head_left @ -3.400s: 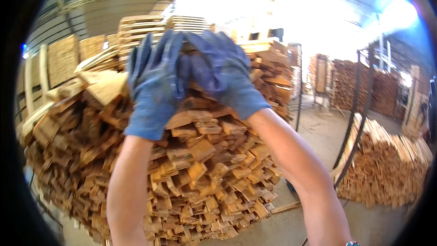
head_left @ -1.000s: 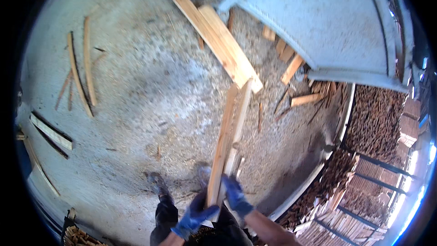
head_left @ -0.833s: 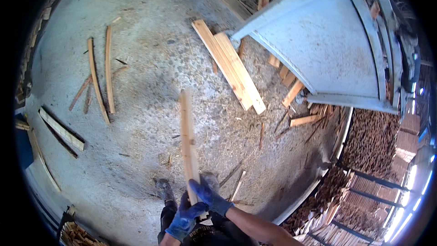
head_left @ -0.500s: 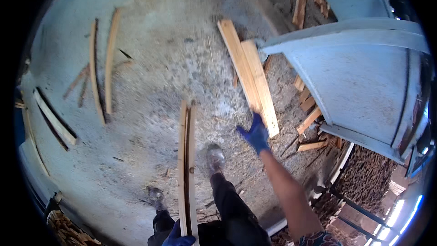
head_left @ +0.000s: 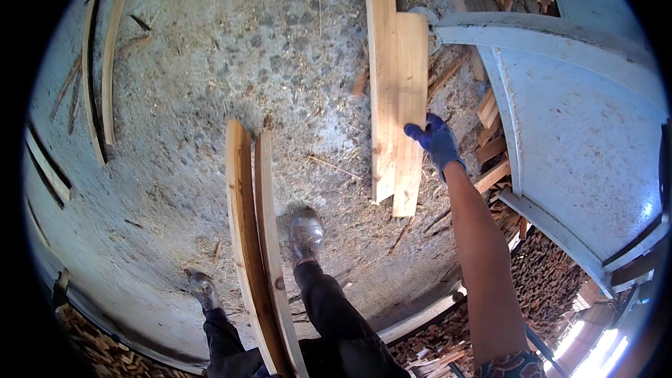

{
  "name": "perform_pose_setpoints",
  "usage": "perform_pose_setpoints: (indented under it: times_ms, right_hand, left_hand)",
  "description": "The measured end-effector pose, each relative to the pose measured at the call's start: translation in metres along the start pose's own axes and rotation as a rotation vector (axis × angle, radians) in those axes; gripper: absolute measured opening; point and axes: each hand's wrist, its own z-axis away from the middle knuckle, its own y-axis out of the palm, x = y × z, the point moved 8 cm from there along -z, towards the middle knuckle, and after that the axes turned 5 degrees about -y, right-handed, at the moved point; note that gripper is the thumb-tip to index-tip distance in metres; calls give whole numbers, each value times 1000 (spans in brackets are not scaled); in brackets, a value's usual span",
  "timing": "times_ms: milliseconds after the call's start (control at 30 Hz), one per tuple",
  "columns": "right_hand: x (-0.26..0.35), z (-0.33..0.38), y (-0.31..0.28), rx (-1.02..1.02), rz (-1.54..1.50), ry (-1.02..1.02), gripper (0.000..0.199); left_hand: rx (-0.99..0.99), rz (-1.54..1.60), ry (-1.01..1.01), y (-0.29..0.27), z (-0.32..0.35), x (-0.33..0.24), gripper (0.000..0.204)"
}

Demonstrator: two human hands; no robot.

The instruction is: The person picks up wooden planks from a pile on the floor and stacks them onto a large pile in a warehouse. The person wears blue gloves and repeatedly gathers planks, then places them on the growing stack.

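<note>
Right hand (head_left: 432, 138) at right board (head_left: 411, 70) edge, right of centre: thumb over face, apparently for purchase; closure cannot be told. Left board (head_left: 382, 84) alongside. Two planks (head_left: 241, 196) rise from lower edge; left hand out of view, grip unknown.

Pale yellow boards (head_left: 411, 77), purple-blue glove (head_left: 439, 145)

Dusty grey floor (head_left: 175, 224) with dark stains. On the left, two long, narrow wooden strips (head_left: 108, 91) lie near a shorter pale strip (head_left: 49, 166). On the right, a large pale blue panel (head_left: 581, 119) has wood scraps (head_left: 492, 148) along its left edge. Densely stacked brown wood (head_left: 549, 273) shows at lower right.
</note>
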Motion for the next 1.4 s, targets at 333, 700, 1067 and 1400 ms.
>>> perform_pose_setpoints:
  times_ms: [333, 700, 1067, 1400]
  right_hand:
    - [122, 55, 10, 365, -484, -205, 33]
    - [117, 27, 66, -242, 100, -378, 96]
    - [153, 329, 12, 539, -707, 333, 76]
    - [420, 522, -4, 657, -796, -28, 46]
  left_hand:
    - [58, 146, 23, 1, -7, 46, 37]
    - [226, 105, 179, 35, -6, 5, 58]
    - [226, 118, 232, 67, 61, 19, 52]
    - [136, -60, 755, 55, 339, 17, 65]
